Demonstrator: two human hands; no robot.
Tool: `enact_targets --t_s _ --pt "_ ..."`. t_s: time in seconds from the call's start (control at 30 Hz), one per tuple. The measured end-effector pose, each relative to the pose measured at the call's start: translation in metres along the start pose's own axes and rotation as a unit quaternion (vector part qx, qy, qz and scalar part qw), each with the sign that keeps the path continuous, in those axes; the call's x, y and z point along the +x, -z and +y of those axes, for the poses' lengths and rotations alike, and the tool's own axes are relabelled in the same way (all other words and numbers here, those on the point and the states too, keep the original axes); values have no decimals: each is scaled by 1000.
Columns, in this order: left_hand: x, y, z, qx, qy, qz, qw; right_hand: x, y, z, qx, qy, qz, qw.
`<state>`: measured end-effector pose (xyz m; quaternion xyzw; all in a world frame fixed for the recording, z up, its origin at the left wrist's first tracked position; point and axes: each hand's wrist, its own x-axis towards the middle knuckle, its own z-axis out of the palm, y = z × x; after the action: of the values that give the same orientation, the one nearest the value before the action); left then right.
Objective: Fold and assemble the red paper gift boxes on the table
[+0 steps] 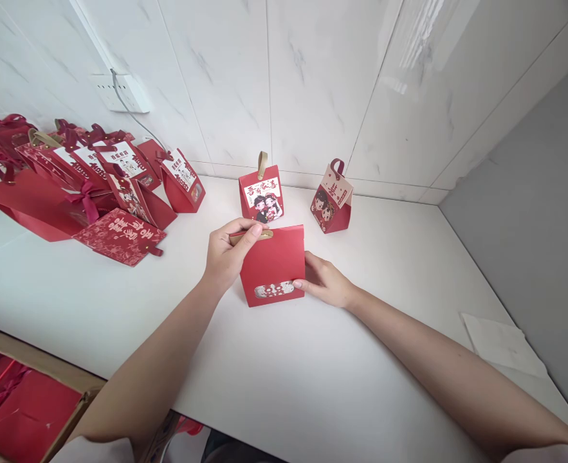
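A red gift box with a patterned cut-out window low on its face stands on the white table between my hands. My left hand pinches a tan ribbon handle at the box's upper left, thumb in front. Around the lower right side of the box, my right hand is closed, its thumb beside the window and the other fingers partly hidden behind. Just beyond stand a small red box with a couple print and tan loop, and a pink-and-red box with a dark red loop.
Many red gift boxes crowd the left of the white table along the tiled wall. A wall socket has a grey cable. At lower left is a cardboard carton of red items; white paper lies at right.
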<state>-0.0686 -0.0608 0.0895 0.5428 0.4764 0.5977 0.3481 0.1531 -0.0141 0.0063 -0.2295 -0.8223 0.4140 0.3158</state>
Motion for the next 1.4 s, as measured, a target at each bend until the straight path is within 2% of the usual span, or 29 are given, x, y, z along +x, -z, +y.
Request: enact_targets --t_s 0.13,0.27,0.47,0.57,0.8,0.87,0.93,1.0,1.07,1.13,1.2,1.4 --pt "1 1 -2 9 3 3 1000 0 0 0 -2 4 -5 1000" --pt "1 2 -1 10 -1 -23 1000 0 0 2 1 5 -7 1000" --pt "-1 2 1 120 -86 -3 989 0 0 2 -11 7 -11 1000" --pt "-1 3 1 150 -106 -2 983 0 1 1 -11 7 -9 1000" --pt "2 13 -3 138 -154 -59 977 0 0 1 15 15 -5 1000" --pt "0 11 -2 153 -180 -54 970 1 -1 -5 45 31 21 998" --pt "-4 6 1 172 -215 -51 960 2 -1 -17 67 50 77 994" --pt "-10 -1 5 180 -264 -64 945 2 2 -35 64 65 139 986" --pt "-15 -8 10 178 -327 -85 924 2 7 -54 48 81 171 981" --pt "-18 -13 14 185 -374 -100 903 2 13 -71 9 110 180 978" --pt "-20 -16 16 202 -391 -103 892 2 20 -84 -41 136 167 976" --pt "-21 -16 17 204 -361 -119 902 2 29 -97 -116 155 139 971"
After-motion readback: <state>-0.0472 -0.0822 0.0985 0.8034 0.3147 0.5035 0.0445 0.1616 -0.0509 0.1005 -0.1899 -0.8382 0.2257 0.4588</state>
